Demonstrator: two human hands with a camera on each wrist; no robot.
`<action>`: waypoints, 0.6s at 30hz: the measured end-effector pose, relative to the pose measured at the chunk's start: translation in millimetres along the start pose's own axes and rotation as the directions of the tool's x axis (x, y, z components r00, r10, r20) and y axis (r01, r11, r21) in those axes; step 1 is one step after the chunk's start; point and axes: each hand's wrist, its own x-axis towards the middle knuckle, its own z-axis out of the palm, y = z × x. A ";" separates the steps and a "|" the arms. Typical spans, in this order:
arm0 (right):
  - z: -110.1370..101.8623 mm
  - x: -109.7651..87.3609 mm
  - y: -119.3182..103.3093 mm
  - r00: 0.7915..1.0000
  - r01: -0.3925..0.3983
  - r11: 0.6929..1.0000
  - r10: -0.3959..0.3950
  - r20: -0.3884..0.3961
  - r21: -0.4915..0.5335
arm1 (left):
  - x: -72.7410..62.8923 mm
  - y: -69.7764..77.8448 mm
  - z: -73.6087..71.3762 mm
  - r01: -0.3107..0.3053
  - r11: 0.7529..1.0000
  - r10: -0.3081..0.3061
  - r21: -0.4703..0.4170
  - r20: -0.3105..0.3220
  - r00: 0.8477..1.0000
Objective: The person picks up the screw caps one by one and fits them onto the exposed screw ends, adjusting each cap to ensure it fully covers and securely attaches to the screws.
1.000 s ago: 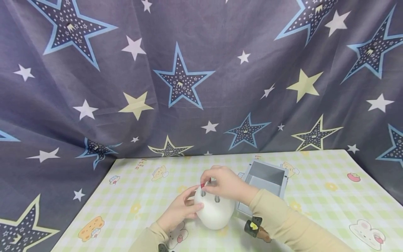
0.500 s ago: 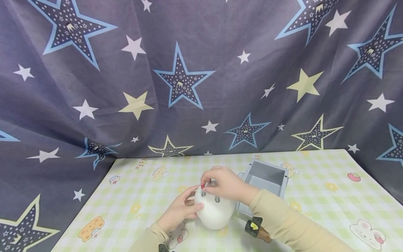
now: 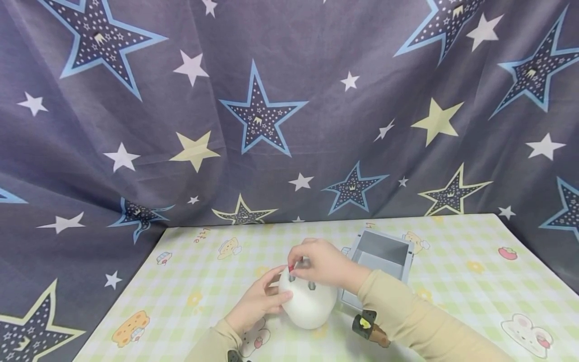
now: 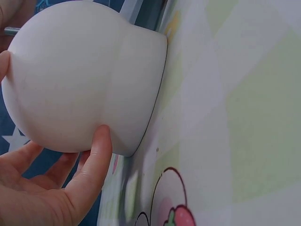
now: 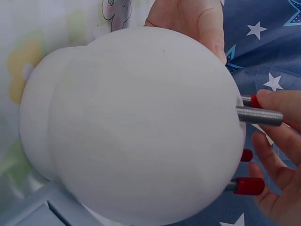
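Note:
A smooth white rounded dome [image 3: 309,306] with a narrower base sits on the table, threaded metal bolts rising from its top. My left hand [image 3: 260,301] holds its left side, thumb at the front and the other fingers round the back. Over the top, my right hand [image 3: 321,264] pinches a red cap [image 5: 254,100] on one bolt between thumb and finger. A bare bolt [image 5: 258,115] stands beside it in the right wrist view. Another bolt there wears a red cap [image 5: 249,186], and a further red tip [image 5: 247,155] shows partly behind the dome.
A grey open bin [image 3: 384,261] stands just behind and right of the dome, partly covered by the right forearm. A green checked cloth [image 3: 452,281] covers the table. A dark star-patterned curtain [image 3: 289,125] hangs along the back.
Both hands and the dome hold almost the same place. The right fingers stay on the red cap at the bolt, with only tiny shifts.

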 end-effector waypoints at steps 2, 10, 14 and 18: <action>0.9 -0.2 0.4 1.000 -0.006 1.000 0.006 0.012 -0.001 | -0.4 -0.1 0.0 -0.001 1.000 0.001 0.000 0.000 1.000; 3.4 -1.6 0.3 0.999 -0.024 1.000 0.024 0.030 0.012 | 1.6 -3.6 -1.0 0.004 1.000 -0.004 -0.001 0.007 1.000; 3.7 -1.9 -0.5 0.999 -0.019 1.000 0.020 0.036 -0.018 | 2.2 -4.4 -1.4 0.001 1.000 -0.002 0.003 0.009 1.000; 3.8 -2.1 -1.1 0.999 -0.014 0.999 0.015 0.035 -0.039 | 2.9 -4.2 -1.5 -0.003 1.000 0.003 0.005 0.004 1.000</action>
